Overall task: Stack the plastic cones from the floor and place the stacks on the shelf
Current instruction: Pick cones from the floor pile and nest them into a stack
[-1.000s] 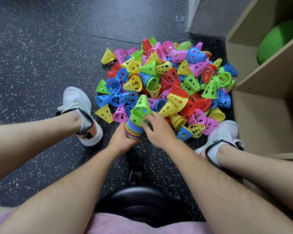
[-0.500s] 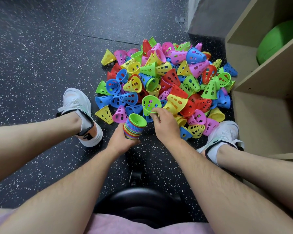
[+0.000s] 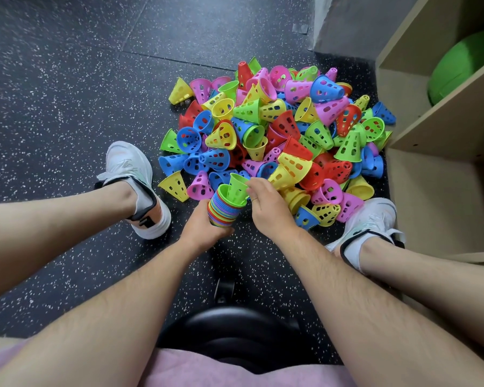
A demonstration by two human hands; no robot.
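- Nesting a cone as I watch: the right hand (image 3: 266, 210) pinches a green cone (image 3: 238, 188) at its edge, and the cone sits tilted, part way into the open mouth of the stack (image 3: 222, 212).
- The left hand (image 3: 204, 229) is curled round the stack's lower end, at seven o'clock of the cone. I cannot tell whether the stack's bottom touches the floor (image 3: 67, 93).
- The loose pile (image 3: 277, 129) lies on the floor from twelve to two o'clock of the hands, with dozens of cones lying every which way.
- The shelf (image 3: 436, 113) stands at three o'clock. I see a green ball (image 3: 464, 68) in an upper compartment and no stack in it.
- My read: this is the stacking step, with far more cones loose than nested.
- The next move calls for straightening the green cone so it drops home, with the left hand steadying the stack. After that the right hand should let go and reach for a near one, perhaps the yellow cones (image 3: 294, 170) at one o'clock.
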